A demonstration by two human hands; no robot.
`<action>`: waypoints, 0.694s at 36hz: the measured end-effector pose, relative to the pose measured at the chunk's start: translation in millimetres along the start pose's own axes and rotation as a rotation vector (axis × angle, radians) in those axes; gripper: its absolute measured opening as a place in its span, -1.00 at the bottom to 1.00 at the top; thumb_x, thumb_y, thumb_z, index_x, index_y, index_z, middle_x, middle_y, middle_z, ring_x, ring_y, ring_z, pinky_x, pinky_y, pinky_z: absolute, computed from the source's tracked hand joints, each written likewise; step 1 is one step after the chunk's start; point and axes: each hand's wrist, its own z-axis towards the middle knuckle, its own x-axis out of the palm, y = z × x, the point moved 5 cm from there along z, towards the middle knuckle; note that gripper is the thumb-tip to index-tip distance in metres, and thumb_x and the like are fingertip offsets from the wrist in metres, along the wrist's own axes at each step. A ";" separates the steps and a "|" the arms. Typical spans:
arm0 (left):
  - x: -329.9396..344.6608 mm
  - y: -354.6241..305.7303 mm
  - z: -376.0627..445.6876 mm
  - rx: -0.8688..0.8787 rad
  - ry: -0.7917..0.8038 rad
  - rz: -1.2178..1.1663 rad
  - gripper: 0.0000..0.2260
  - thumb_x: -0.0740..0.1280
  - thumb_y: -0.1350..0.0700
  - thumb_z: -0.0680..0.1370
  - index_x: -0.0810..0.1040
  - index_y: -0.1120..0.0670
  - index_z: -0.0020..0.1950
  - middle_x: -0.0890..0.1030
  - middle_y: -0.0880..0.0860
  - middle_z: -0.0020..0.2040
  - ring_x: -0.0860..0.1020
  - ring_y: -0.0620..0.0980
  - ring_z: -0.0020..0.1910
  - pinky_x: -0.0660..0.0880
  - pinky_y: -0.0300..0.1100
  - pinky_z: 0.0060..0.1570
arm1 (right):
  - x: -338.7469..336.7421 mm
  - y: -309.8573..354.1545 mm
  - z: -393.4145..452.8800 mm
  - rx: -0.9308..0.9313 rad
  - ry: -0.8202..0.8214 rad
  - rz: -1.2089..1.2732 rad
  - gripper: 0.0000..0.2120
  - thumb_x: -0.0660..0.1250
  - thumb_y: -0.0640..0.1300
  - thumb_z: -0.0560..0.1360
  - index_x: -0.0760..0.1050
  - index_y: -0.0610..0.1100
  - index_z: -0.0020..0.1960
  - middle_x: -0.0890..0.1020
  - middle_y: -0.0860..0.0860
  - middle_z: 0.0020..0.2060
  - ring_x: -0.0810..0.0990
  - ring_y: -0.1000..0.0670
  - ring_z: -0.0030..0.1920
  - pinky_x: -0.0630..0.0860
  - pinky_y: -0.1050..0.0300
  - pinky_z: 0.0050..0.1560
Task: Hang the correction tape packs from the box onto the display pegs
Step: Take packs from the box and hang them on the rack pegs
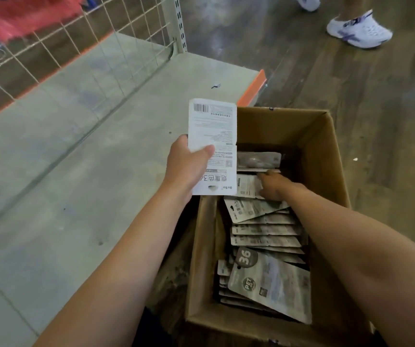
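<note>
An open cardboard box (326, 156) stands on the floor and holds several white correction tape packs (264, 231) lying in an overlapping row. My left hand (189, 164) grips a small stack of packs (212, 131) above the box's left edge, printed backs facing up, thumb across the top one. My right hand (274, 186) reaches down into the box and its fingers close on a pack (246, 186) near the far end of the row. No display pegs are in view.
A low grey shelf base (76, 159) with an orange edge (254, 88) lies to the left of the box. A white wire grid panel (64, 46) and a slotted upright (179, 23) rise behind it. Another person's white shoes (359, 31) stand on the wood floor at top right.
</note>
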 end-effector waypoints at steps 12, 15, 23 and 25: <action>7.3 4.1 0.5 -0.031 0.028 0.021 -0.82 0.28 0.21 0.60 0.45 0.06 0.19 0.56 -0.05 0.07 0.57 -0.08 -0.09 0.51 -0.23 -0.28 | -10.3 15.6 -27.2 0.013 0.025 0.061 -0.52 0.38 -0.01 0.51 0.38 -0.15 0.36 0.46 -0.16 0.31 0.43 -0.18 0.27 0.43 0.02 0.12; 6.6 1.3 0.2 -0.053 0.051 0.003 -0.83 0.26 0.25 0.59 0.46 0.09 0.16 0.58 -0.01 0.07 0.58 -0.08 -0.11 0.52 -0.19 -0.26 | -33.2 14.6 -37.1 0.002 -0.036 0.266 -0.54 0.36 -0.07 0.53 0.38 -0.18 0.37 0.50 -0.12 0.27 0.47 -0.14 0.24 0.41 0.09 0.03; -2.6 -21.8 -3.8 0.000 0.095 -0.063 -0.80 0.27 0.28 0.58 0.52 0.13 0.17 0.63 0.01 0.02 0.62 -0.03 -0.08 0.52 -0.18 -0.29 | -90.8 -24.1 -86.9 -0.010 -0.182 1.239 -0.68 0.29 -0.24 0.57 0.36 -0.21 0.30 0.55 -0.09 0.20 0.57 -0.06 0.08 0.55 -0.04 0.02; -8.1 -28.8 -7.5 0.021 0.088 -0.119 -0.86 0.28 0.30 0.57 0.55 0.12 0.06 0.64 -0.01 -0.07 0.63 -0.07 -0.15 0.54 -0.19 -0.33 | -110.3 -25.1 -102.4 -0.076 -0.213 1.382 -0.75 0.25 -0.28 0.58 0.37 -0.20 0.25 0.57 -0.08 0.16 0.58 -0.04 0.04 0.55 0.00 -0.07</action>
